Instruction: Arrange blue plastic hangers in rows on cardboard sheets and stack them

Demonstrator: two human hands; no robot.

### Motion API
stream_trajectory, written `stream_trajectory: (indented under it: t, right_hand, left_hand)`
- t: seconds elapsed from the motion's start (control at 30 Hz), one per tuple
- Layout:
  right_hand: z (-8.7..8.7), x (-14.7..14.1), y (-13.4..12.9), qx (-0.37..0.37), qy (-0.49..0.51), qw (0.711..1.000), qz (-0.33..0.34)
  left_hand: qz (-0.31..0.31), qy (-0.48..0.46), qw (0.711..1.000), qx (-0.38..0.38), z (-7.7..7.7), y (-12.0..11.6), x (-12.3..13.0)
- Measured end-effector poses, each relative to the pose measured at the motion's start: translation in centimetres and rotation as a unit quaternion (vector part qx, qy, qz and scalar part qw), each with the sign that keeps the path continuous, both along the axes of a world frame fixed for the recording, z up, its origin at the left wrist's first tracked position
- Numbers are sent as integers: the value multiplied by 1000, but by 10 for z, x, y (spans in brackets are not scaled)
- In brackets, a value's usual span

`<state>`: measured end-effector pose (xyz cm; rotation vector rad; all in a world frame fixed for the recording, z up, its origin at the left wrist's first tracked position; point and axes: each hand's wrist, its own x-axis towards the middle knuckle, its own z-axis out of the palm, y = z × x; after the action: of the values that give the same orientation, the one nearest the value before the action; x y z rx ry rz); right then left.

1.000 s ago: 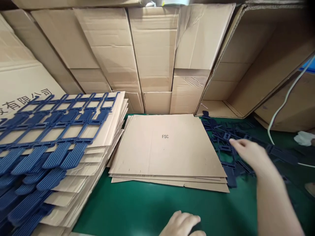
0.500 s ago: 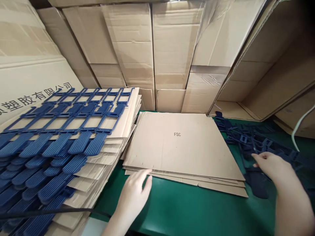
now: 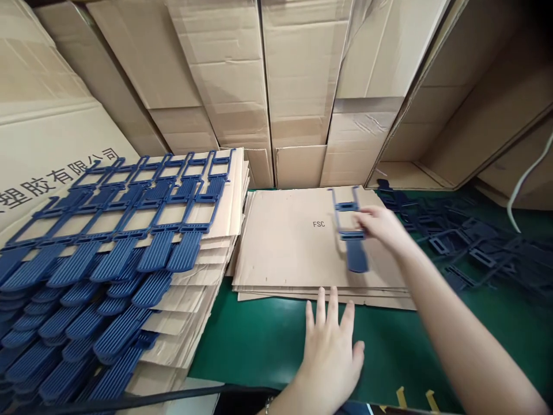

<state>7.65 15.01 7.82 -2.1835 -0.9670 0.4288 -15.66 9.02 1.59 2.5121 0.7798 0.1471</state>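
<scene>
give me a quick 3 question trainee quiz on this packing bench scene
1. True or false: the right hand holds a blue plastic piece over the cardboard sheet marked FSC.
2. Where is the left hand? A) on the stack of blue pieces B) flat on the green mat, fingertips at the sheets' near edge C) inside the open box
3. Fill in: loose blue pieces lie to the ____ of the sheets.

Key: 1 true; 2 B; 3 right

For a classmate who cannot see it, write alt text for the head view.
The right hand holds a blue plastic piece over a flat cardboard stack; the left hand rests on the green table near more layered pieces.
</scene>
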Motion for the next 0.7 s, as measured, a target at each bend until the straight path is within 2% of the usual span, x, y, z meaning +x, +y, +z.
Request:
stream_trajectory:
  t: [0.07, 0.13, 0.23, 0.37, 0.43, 0.57, 0.7]
  right_hand:
    - [-19, -16, 30, -16, 26, 999, 43]
    - [-33, -27, 46, -32, 13, 997, 61]
    - [-44, -44, 51, -39, -48, 993, 103]
    - [-52, -71, 58, -130, -144, 952, 236]
    - [-56, -86, 73, -141, -164, 939, 268]
    - [-59, -112, 118, -98, -178, 921, 334]
    - [-54, -130, 154, -66, -191, 921, 332]
  left_hand:
    - [-15, 13, 1000, -15, -10, -1, -3]
    - [-22, 22, 999, -24, -20, 1, -9]
    - [-26, 18, 999, -27, -29, 6, -18]
    - [-27, 22, 999, -41, -36, 7, -18]
    - [-32, 28, 998, -55, -35, 8, -17]
    - [-34, 57, 993, -94, -26, 12, -13]
    - [-43, 93, 984, -144, -14, 15, -12]
